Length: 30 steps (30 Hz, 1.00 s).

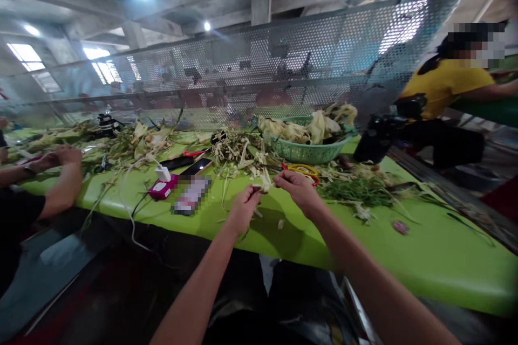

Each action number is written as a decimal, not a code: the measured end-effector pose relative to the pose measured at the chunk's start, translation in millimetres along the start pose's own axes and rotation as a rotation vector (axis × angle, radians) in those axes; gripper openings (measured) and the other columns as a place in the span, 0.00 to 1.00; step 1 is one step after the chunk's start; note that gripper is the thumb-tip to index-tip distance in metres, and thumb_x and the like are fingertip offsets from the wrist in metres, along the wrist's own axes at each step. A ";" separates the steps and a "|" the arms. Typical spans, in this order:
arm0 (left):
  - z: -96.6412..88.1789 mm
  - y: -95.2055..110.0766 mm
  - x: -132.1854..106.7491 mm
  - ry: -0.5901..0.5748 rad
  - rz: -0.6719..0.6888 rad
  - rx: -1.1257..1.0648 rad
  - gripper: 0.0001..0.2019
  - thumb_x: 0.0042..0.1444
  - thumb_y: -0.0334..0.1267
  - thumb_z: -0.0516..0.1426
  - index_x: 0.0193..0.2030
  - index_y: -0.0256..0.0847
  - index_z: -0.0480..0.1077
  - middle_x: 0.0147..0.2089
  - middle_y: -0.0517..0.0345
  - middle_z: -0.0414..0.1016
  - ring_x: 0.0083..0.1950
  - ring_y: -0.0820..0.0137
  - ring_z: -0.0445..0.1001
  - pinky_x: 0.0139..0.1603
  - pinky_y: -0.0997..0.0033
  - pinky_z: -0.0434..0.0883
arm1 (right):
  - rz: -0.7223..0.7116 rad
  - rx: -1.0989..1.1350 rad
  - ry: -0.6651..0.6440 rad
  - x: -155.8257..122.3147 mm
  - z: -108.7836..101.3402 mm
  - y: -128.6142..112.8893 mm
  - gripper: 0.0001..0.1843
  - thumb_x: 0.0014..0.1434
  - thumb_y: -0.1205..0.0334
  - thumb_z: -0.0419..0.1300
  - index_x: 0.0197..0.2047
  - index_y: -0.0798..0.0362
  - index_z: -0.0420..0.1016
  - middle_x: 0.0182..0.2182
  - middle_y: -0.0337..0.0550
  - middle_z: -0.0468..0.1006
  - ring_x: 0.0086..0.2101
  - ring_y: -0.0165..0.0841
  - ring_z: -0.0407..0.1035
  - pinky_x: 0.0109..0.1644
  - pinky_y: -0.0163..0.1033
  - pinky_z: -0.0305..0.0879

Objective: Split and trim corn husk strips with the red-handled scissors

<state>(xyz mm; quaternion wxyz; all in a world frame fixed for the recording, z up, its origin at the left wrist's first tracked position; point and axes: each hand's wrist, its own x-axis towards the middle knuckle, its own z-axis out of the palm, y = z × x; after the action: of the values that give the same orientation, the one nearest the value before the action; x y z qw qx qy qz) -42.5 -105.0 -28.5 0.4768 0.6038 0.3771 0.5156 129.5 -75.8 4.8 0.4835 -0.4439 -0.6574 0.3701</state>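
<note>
Both my hands are raised just above the lime-green table (424, 259), pinched on the two ends of one small pale husk piece (265, 185). My left hand (243, 207) grips its left end with closed fingers. My right hand (297, 188) grips its right end, fingers also closed. A small husk scrap (280, 223) lies on the table under my hands. Behind them lies a heap of dry husks and stalks (237, 151), and a green plastic basket (311, 152) stands piled with pale husks.
A pink power bank with a white plug (162, 186), phones (195, 167) and cables lie left of my hands. Red-and-yellow scissors (302, 171) and green stalks (356, 191) lie to the right. A person's hands (60, 157) work at far left; another person in yellow (445, 86) sits at right. A perforated metal screen (283, 64) backs the table.
</note>
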 end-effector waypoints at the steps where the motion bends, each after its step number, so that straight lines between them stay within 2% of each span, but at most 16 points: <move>1: -2.1 0.5 3.0 -0.005 0.009 0.024 0.13 0.58 0.42 0.52 0.45 0.38 0.71 0.39 0.54 0.71 0.40 0.71 0.67 0.43 0.71 0.65 | 0.019 -0.002 -0.036 3.7 -1.2 -4.9 0.19 0.54 0.45 0.58 0.27 0.54 0.72 0.23 0.37 0.70 0.26 0.31 0.60 0.33 0.37 0.54; 3: -5.4 2.6 9.8 -0.006 0.041 0.092 0.12 0.58 0.41 0.52 0.42 0.38 0.71 0.36 0.56 0.70 0.39 0.72 0.66 0.42 0.72 0.64 | 0.048 -0.004 -0.110 12.6 -3.5 -14.7 0.21 0.55 0.44 0.57 0.30 0.55 0.75 0.26 0.39 0.74 0.29 0.32 0.63 0.35 0.37 0.56; 5: -7.3 6.3 16.9 -0.013 0.050 0.132 0.10 0.58 0.40 0.52 0.40 0.38 0.70 0.34 0.58 0.68 0.35 0.74 0.64 0.38 0.74 0.63 | 0.069 0.001 -0.190 22.1 -5.0 -22.2 0.19 0.52 0.45 0.60 0.31 0.55 0.76 0.27 0.39 0.75 0.30 0.32 0.64 0.37 0.37 0.57; 7: -7.8 11.5 23.7 -0.059 0.030 0.140 0.09 0.59 0.40 0.51 0.38 0.38 0.68 0.30 0.61 0.64 0.31 0.75 0.61 0.34 0.75 0.61 | 0.076 0.023 -0.217 30.5 -5.5 -26.7 0.17 0.49 0.48 0.63 0.31 0.55 0.76 0.26 0.38 0.74 0.30 0.31 0.64 0.38 0.37 0.57; 11: -7.8 22.2 39.1 -0.180 0.017 0.078 0.10 0.60 0.42 0.50 0.38 0.37 0.65 0.31 0.59 0.66 0.33 0.73 0.64 0.36 0.73 0.63 | 0.074 0.102 -0.214 43.3 -4.8 -28.9 0.15 0.48 0.51 0.64 0.28 0.55 0.73 0.25 0.38 0.73 0.28 0.30 0.64 0.37 0.37 0.59; 14: -7.7 27.0 54.5 -0.167 0.049 0.169 0.12 0.60 0.45 0.49 0.36 0.38 0.65 0.29 0.60 0.64 0.32 0.73 0.63 0.35 0.72 0.62 | 0.046 0.126 -0.213 53.7 -6.3 -27.8 0.15 0.49 0.51 0.64 0.29 0.55 0.73 0.25 0.39 0.73 0.28 0.30 0.65 0.35 0.37 0.60; 17: -6.5 29.5 70.1 -0.172 0.117 0.248 0.14 0.61 0.45 0.48 0.32 0.38 0.64 0.30 0.59 0.63 0.33 0.72 0.61 0.35 0.72 0.61 | -0.024 0.064 -0.136 66.2 -11.8 -23.9 0.14 0.49 0.51 0.63 0.28 0.55 0.73 0.24 0.38 0.72 0.26 0.30 0.63 0.32 0.36 0.59; 20: -4.5 31.5 80.7 -0.253 0.133 0.283 0.14 0.62 0.45 0.47 0.32 0.38 0.65 0.30 0.59 0.64 0.33 0.71 0.62 0.36 0.72 0.61 | -0.089 -0.013 -0.047 76.4 -18.2 -15.3 0.13 0.50 0.52 0.63 0.27 0.54 0.71 0.23 0.37 0.69 0.26 0.29 0.61 0.30 0.35 0.57; 24: -1.3 31.2 88.8 -0.331 0.095 0.316 0.15 0.61 0.46 0.48 0.36 0.38 0.68 0.32 0.57 0.68 0.35 0.71 0.64 0.37 0.73 0.61 | -0.055 0.030 -0.027 85.0 -23.6 1.0 0.13 0.51 0.52 0.63 0.26 0.53 0.70 0.21 0.36 0.67 0.23 0.29 0.59 0.27 0.35 0.56; 28: 2.5 24.4 99.1 -0.327 0.009 0.277 0.16 0.61 0.47 0.49 0.39 0.38 0.70 0.34 0.56 0.70 0.37 0.70 0.67 0.39 0.73 0.63 | -0.043 0.016 -0.055 96.2 -30.0 9.1 0.14 0.52 0.52 0.62 0.25 0.53 0.69 0.21 0.35 0.66 0.23 0.28 0.59 0.28 0.35 0.56; 30: 4.6 18.9 106.2 -0.318 -0.031 0.248 0.16 0.60 0.47 0.49 0.39 0.38 0.71 0.36 0.55 0.72 0.39 0.68 0.68 0.41 0.72 0.64 | -0.099 -0.053 -0.068 103.0 -36.0 6.3 0.10 0.53 0.54 0.62 0.31 0.53 0.73 0.25 0.37 0.70 0.26 0.30 0.63 0.31 0.36 0.59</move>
<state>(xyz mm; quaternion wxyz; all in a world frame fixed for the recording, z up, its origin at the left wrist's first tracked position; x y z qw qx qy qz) -19.2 -10.2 17.7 0.4600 0.7259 0.3669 0.3562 151.4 25.3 39.9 0.4666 -0.4106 -0.7043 0.3430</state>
